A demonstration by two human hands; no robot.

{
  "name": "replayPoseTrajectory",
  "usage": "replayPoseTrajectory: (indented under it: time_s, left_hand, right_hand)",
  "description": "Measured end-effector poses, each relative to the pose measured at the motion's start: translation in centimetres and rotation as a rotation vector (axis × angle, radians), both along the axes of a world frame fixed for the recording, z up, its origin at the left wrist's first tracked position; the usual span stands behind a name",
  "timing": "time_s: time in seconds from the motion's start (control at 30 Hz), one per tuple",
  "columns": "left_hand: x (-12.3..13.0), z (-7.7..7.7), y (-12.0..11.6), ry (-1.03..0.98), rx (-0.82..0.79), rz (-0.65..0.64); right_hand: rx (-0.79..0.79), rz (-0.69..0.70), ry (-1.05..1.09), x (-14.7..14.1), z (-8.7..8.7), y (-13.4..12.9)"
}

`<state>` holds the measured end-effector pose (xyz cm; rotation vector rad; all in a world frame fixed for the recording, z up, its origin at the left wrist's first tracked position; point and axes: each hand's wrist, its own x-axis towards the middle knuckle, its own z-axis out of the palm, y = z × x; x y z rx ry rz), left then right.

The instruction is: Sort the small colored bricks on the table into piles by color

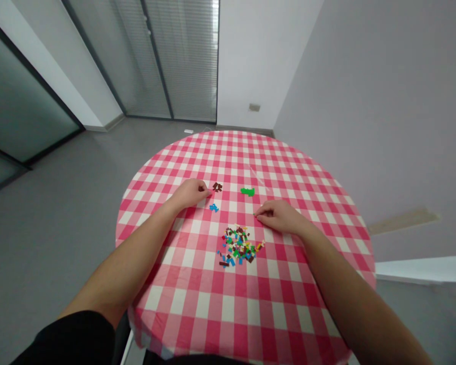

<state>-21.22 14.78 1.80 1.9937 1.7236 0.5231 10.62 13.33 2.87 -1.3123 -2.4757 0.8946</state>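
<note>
My left hand is closed, its fingertips resting at the left edge of a small group of brown toy bricks. Just below those fingers lies a small cluster of blue bricks. On the other side, my right hand is closed with thumb and fingertips together, low over the cloth. Whatever either hand pinches is too small to make out. A few green bricks sit together ahead of the right hand. Nearer to me spreads a mixed pile of tiny multicoloured bricks, to the left of and below the right hand.
A round table with a red and white checked tablecloth carries everything. Glass partitions with blinds stand beyond it, and a grey wall rises on the right. A small white object lies on the floor behind the table.
</note>
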Motion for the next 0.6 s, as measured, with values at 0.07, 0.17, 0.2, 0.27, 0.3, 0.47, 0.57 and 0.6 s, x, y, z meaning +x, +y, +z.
replayPoseTrajectory:
  time_s: [0.07,0.17,0.2,0.27,0.3,0.47,0.57,0.6]
  left_hand:
    - [0.0,0.0,0.0,-0.004,0.000,-0.002]
    - [0.0,0.1,-0.1,-0.006,-0.003,0.005]
    - [0.0,0.1,-0.1,-0.007,-0.003,0.007]
    - [0.0,0.2,-0.1,-0.006,0.001,0.005]
    - [0.0,0.2,-0.1,-0.006,0.005,0.002]
    - [-0.1,-0.1,0.0,-0.001,0.022,0.004]
    - [-0.2,-0.2,0.1,-0.009,0.021,0.000]
    - [-0.2,-0.2,0.1,-0.010,0.021,-0.001]
  right_hand:
    - [0.016,0.001,-0.010,0.0,0.1,0.0]
    - [0.021,-0.008,-0.028,-0.2,0.2,-0.1]
    - [0.020,-0.009,-0.037,-0.3,0.2,-0.1]
    - [0.022,-0.008,-0.055,-0.3,0.0,-0.1]
    - [0.028,-0.007,-0.063,-0.3,-0.1,-0.1]
    - [0.105,0.031,-0.114,-0.5,-0.7,0.1]
    - [0.153,0.042,-0.152,-0.8,-0.8,0.0]
    - [0.164,0.042,-0.158,-0.9,-0.8,0.0]
